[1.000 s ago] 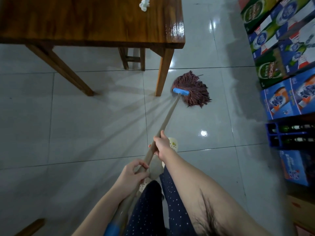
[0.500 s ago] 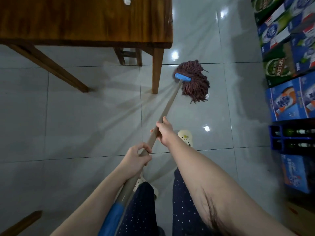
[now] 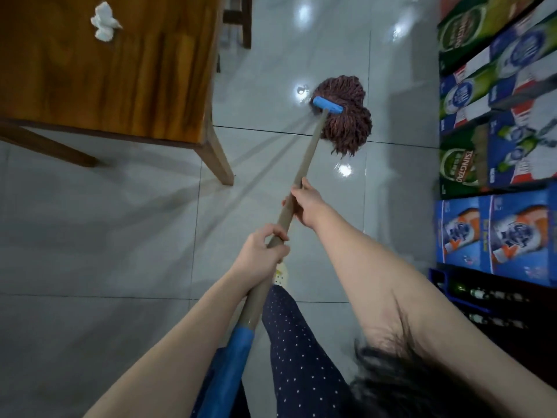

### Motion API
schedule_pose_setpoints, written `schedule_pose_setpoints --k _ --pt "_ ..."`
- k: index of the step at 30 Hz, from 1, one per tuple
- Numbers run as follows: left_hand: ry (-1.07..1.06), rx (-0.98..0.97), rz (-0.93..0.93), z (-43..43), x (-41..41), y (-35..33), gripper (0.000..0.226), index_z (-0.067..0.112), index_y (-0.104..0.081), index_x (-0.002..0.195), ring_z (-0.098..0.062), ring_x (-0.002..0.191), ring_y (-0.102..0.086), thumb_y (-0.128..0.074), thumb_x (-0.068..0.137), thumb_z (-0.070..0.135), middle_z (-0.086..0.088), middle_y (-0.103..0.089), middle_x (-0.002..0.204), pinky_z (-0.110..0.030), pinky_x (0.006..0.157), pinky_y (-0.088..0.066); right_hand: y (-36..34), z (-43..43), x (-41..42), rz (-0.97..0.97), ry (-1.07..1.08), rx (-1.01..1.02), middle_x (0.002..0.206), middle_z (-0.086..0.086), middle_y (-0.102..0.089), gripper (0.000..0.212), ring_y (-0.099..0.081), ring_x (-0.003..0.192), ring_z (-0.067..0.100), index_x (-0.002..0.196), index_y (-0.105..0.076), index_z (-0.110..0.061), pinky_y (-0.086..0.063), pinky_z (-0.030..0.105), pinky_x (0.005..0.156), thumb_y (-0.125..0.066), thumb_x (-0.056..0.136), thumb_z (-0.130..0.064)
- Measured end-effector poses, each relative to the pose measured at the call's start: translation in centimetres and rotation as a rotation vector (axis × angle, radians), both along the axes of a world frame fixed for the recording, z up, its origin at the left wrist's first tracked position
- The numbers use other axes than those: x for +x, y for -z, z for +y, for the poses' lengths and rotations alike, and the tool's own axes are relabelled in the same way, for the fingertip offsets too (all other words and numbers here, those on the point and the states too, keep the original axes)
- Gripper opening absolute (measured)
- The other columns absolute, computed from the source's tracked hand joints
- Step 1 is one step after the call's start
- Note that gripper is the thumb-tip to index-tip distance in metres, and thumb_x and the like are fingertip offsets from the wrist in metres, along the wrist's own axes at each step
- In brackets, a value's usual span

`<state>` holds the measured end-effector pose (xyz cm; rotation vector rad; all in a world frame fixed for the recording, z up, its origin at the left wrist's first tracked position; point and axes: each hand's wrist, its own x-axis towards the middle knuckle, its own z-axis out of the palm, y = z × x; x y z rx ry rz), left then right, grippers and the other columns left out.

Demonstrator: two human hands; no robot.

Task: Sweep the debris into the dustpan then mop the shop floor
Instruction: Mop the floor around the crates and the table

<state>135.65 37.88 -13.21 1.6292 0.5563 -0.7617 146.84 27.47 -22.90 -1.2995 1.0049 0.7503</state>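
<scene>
Brown mop (image 3: 343, 116) lies on the tiles (image 3: 120, 236); left hand (image 3: 260, 254) and right hand (image 3: 306, 203) both grip its handle (image 3: 304, 164); steady overlapping strokes, avoiding the table leg (image 3: 218, 158), would work best.

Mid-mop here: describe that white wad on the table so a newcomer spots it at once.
Find the brown wooden table at upper left. On its top, toward the far left, lies a small crumpled white wad, probably tissue. It is the only thing seen on the tabletop, bright against dark wood.

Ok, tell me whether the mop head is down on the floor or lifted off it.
Down. The mop head lies splayed on the floor tiles, its handle slanting down to it.
</scene>
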Motion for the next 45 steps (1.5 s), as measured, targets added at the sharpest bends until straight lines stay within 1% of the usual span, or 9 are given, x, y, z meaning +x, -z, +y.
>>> schedule_pose_setpoints --k 2,5,10,18,21,25,31,40,45 --pt "-0.057 -0.037 0.025 -1.9 3.0 -0.1 0.012 0.016 -0.057 0.086 -0.006 0.038 -0.042 -0.058 0.084 0.005 -0.007 -0.049 0.064 -0.017 0.036 -0.037 -0.5 -2.0 2.9 -0.032 -0.036 0.003 0.08 -0.001 -0.047 0.058 -0.051 0.056 0.016 0.151 -0.017 -0.027 -0.046 0.018 0.039 -0.04 0.101 -0.009" --pt "-0.118 -0.103 0.049 -2.9 5.8 -0.9 0.014 0.017 -0.056 0.083 -0.004 0.034 -0.042 -0.057 0.084 0.003 -0.007 -0.047 0.061 -0.018 0.034 -0.037 -1.5 -3.7 5.3 -0.068 -0.06 0.047 0.08 0.0 -0.048 0.055 -0.054 0.06 0.017 0.15 -0.02 -0.025 -0.046 0.029 0.056 -0.041 0.101 -0.011" --pt "-0.128 -0.106 0.061 -1.3 3.7 -2.4 0.015 0.017 -0.057 0.084 -0.006 0.033 -0.042 -0.058 0.085 0.002 -0.009 -0.047 0.062 -0.019 0.034 -0.037 -2.4 -2.1 3.4 -0.054 -0.072 0.023 0.081 0.0 -0.051 0.055 -0.055 0.061 0.018 0.149 -0.023 -0.025 -0.046 0.03 0.058 -0.044 0.1 -0.012" --pt "-0.143 -0.108 0.058 3.1 -9.1 -3.9 0.015 0.018 -0.056 0.084 -0.007 0.029 -0.043 -0.058 0.088 0.003 -0.011 -0.049 0.063 -0.017 0.031 -0.036 -3.3 2.3 -8.9 -0.037 -0.094 0.006 0.103 0.005 -0.055 0.063 -0.053 0.062 0.017 0.151 -0.021 -0.031 -0.05 0.03 0.058 -0.048 0.098 -0.009" --pt "-0.192 -0.15 0.085 4.8 -15.4 -4.6 0.013 0.018 -0.056 0.087 -0.013 0.029 -0.043 -0.058 0.089 0.006 -0.014 -0.05 0.066 -0.019 0.03 -0.036 -3.9 4.2 -15.0 -0.026 -0.127 0.034 0.096 0.002 -0.057 0.064 -0.053 0.062 0.018 0.151 -0.022 -0.03 -0.051 0.031 0.06 -0.05 0.097 -0.008" --pt "-0.287 -0.147 0.091 6.7 -24.1 -6.3 0.015 0.015 -0.055 0.086 -0.009 0.028 -0.045 -0.056 0.088 0.0 -0.015 -0.048 0.066 -0.017 0.029 -0.035 -5.2 7.2 -23.1 0.005 -0.172 0.088 0.131 0.006 -0.051 0.065 -0.055 0.066 0.019 0.15 -0.022 -0.031 -0.051 0.026 0.048 -0.052 0.097 -0.01" --pt "-0.341 -0.061 0.061 8.7 -31.5 -8.8 0.012 0.004 -0.053 0.088 -0.006 0.028 -0.045 -0.053 0.088 -0.008 -0.009 -0.048 0.066 -0.014 0.031 -0.037 -6.8 10.8 -30.8 0.06 -0.238 0.197 0.137 0.007 -0.046 0.068 -0.054 0.066 0.019 0.151 -0.017 -0.032 -0.051 0.03 0.052 -0.051 0.097 -0.009" --pt "-0.218 0.024 0.09 7.8 -27.8 -8.0 0.016 0.011 -0.052 0.088 -0.003 0.029 -0.042 -0.052 0.087 -0.005 -0.007 -0.047 0.06 -0.015 0.034 -0.037 -6.5 10.1 -27.4 0.048 -0.226 0.204 0.14 0.008 -0.045 0.069 -0.057 0.067 0.02 0.152 -0.015 -0.03 -0.05 0.032 0.057 -0.049 0.097 -0.005" --pt "-0.225 0.067 0.097 5.2 -21.5 -6.4 0.017 0.014 -0.056 0.087 -0.005 0.036 -0.042 -0.053 0.084 -0.002 -0.004 -0.05 0.056 -0.022 0.042 -0.038 -5.1 7.6 -20.8 0.055 -0.214 0.203 0.12 0.005 -0.052 0.068 -0.058 0.063 0.019 0.152 -0.015 -0.031 -0.049 0.031 0.055 -0.048 0.098 -0.006"
